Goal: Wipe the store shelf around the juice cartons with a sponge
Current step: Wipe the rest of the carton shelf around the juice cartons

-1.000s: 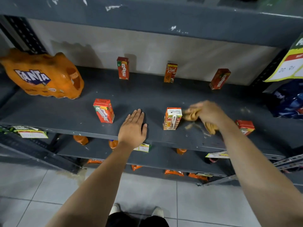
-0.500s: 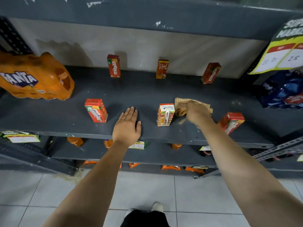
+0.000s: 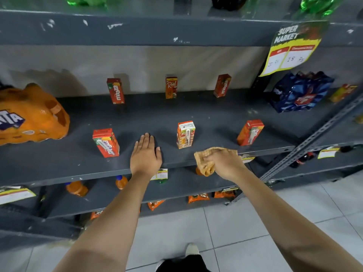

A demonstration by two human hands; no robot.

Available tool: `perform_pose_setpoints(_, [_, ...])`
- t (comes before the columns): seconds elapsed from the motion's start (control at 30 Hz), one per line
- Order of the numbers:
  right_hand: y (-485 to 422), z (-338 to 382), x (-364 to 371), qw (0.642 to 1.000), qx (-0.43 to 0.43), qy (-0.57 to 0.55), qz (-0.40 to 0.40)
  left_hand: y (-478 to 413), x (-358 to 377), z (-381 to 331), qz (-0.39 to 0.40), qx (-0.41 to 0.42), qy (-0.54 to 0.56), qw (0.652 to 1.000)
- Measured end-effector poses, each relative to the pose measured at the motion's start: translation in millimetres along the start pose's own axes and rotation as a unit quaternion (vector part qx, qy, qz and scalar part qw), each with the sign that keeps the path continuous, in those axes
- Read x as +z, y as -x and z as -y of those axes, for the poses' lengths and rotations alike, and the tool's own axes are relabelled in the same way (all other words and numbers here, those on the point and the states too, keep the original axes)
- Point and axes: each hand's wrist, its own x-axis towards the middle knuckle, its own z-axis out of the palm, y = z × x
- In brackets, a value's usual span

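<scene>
A dark grey shelf (image 3: pixel 157 116) carries several small juice cartons: three in front, the left one (image 3: pixel 106 142), the middle one (image 3: pixel 185 134) and the right one (image 3: pixel 249 132), and three upright at the back wall (image 3: pixel 171 87). My right hand (image 3: pixel 225 162) grips a crumpled tan sponge cloth (image 3: pixel 205 160) at the shelf's front edge, below and right of the middle carton. My left hand (image 3: pixel 145 154) lies flat on the shelf between the left and middle front cartons.
A shrink-wrapped orange Fanta pack (image 3: pixel 29 116) fills the shelf's left end. A blue bottle pack (image 3: pixel 298 92) sits on the neighbouring shelf at right, under a yellow price sign (image 3: pixel 292 50). Orange bottles (image 3: pixel 76 188) and snack bags stand on lower shelves. Tiled floor lies below.
My right hand pulled the sponge cloth from behind the middle carton toward me to the shelf's front edge. The left hand stayed flat in place. The view tilted upward.
</scene>
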Motion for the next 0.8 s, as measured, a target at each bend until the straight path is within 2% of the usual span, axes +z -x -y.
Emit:
perform_pose_setpoints(0.1, [11.9, -8.2, -20.1, 0.995, 0.004, -0.102, 0.02, 1.2, -0.1, 0.3, 0.003, 0.006, 0.0, 1.0])
perform_pose_setpoints(0.17, [-1.0, -17.8, -40.5, 0.988, 0.012, -0.151, -0.031, 0.2, 0.0, 0.9, 0.002, 0.007, 0.003, 1.0])
perform_pose_setpoints(0.23, [-23.3, -21.2, -51.2, 0.987, 0.017, -0.14, -0.079, -0.2, -0.1, 0.9, 0.0, 0.005, 0.006, 1.0])
perform_pose_setpoints(0.37, [-44.0, -1.0, -32.7, 0.997, 0.066, -0.026, -0.011, 1.8, -0.7, 1.2, -0.005, 0.005, 0.025, 1.0])
perform_pose_setpoints(0.43, [-37.3, 2.1, -17.5, 0.997, 0.074, 0.018, -0.018, 4.1, -4.4, 0.2, -0.028, 0.013, 0.045, 0.999])
perform_pose_setpoints(0.53, [-13.9, -9.7, 0.0, 0.999, -0.002, 0.011, -0.036, 14.2, -10.8, -11.7, -0.106, 0.073, 0.009, 0.992])
perform_pose_setpoints(0.6, [7.3, -31.0, 2.0, 0.998, -0.047, -0.047, -0.009, 28.2, -10.6, -37.2, -0.125, 0.127, 0.024, 0.984])
perform_pose_setpoints(0.7, [45.1, -89.2, -25.5, 0.964, -0.037, -0.251, 0.083, 45.0, 7.0, -101.5, -0.07, 0.231, 0.094, 0.966])
perform_pose_setpoints(0.73, [57.3, -114.5, -38.8, 0.953, -0.019, -0.293, 0.078, 44.6, 14.8, -124.7, -0.044, 0.255, 0.108, 0.96])
perform_pose_setpoints(0.8, [72.3, -172.6, -62.1, 0.944, 0.032, -0.328, 0.005, 29.8, 27.4, -164.8, -0.024, 0.239, 0.119, 0.964])
